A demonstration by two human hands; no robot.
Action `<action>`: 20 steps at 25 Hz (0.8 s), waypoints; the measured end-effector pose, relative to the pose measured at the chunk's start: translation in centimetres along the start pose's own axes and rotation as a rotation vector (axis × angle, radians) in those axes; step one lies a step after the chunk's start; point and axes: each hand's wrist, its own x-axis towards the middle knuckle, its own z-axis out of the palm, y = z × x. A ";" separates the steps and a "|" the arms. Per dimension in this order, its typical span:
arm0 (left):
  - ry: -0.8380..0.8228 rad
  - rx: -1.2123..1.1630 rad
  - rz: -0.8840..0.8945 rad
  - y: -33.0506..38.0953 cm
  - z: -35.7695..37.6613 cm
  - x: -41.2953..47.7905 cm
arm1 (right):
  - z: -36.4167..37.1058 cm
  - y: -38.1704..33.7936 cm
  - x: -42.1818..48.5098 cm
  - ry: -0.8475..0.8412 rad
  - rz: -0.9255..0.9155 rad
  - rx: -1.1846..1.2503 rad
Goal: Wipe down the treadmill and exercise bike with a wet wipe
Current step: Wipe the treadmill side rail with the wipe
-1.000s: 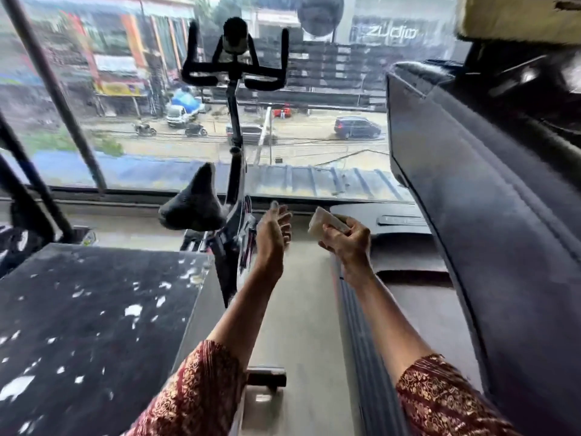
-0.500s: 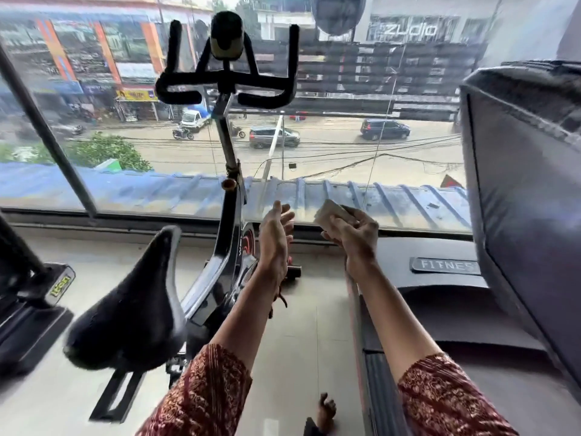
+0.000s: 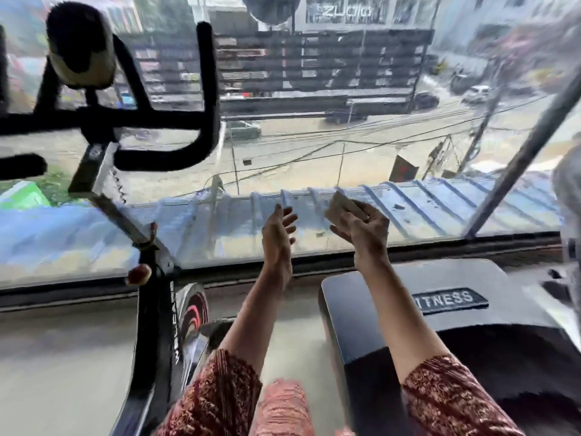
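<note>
A street is seen through the window [image 3: 345,165]. The wet wipe [image 3: 339,205] is pinched in the right grip [image 3: 364,228]; the left grip [image 3: 278,236], beside it, is held released.

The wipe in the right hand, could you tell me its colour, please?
The wipe is pale beige; head view.

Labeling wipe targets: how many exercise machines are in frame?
2. The exercise bike stands at left, its handlebars up against the window. The treadmill lies at lower right, its hood toward the window. Others may sit outside the frame.
</note>
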 end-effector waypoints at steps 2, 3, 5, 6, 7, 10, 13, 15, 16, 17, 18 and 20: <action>-0.093 0.013 -0.006 0.3 3.2 3.8 | -0.1 -0.2 3.8 0.059 -0.026 -0.016; -0.134 0.021 -0.013 0.6 4.8 5.7 | 0.0 -0.1 5.9 0.096 -0.031 -0.023; -0.220 0.033 -0.022 1.4 7.8 9.7 | 0.2 -0.2 9.8 0.161 -0.050 -0.013; -0.253 0.036 -0.025 1.6 9.1 11.8 | 0.4 -0.5 11.7 0.167 -0.068 -0.014; -0.282 0.039 -0.032 1.8 10.4 13.6 | 0.5 -0.9 13.3 0.187 -0.083 -0.016; -0.387 0.075 -0.078 1.5 14.2 17.5 | -0.7 -0.8 17.4 0.305 -0.139 -0.031; -0.452 0.113 -0.103 0.1 17.2 19.8 | -3.2 0.0 20.3 0.403 -0.096 -0.048; -0.511 0.134 -0.098 -0.7 19.9 21.8 | -4.6 -0.1 23.4 0.451 -0.098 -0.040; -0.514 0.134 -0.091 -0.9 21.2 22.8 | -4.9 -0.1 25.2 0.465 -0.110 -0.047; -0.504 0.129 -0.087 -1.0 22.4 23.7 | -5.2 -0.1 26.8 0.477 -0.127 -0.075; -0.501 0.119 -0.083 -1.0 23.6 24.4 | -5.5 -0.3 28.4 0.482 -0.144 -0.112; -0.532 0.108 -0.063 -0.9 26.2 25.7 | -6.1 -1.4 30.8 0.489 -0.180 -0.147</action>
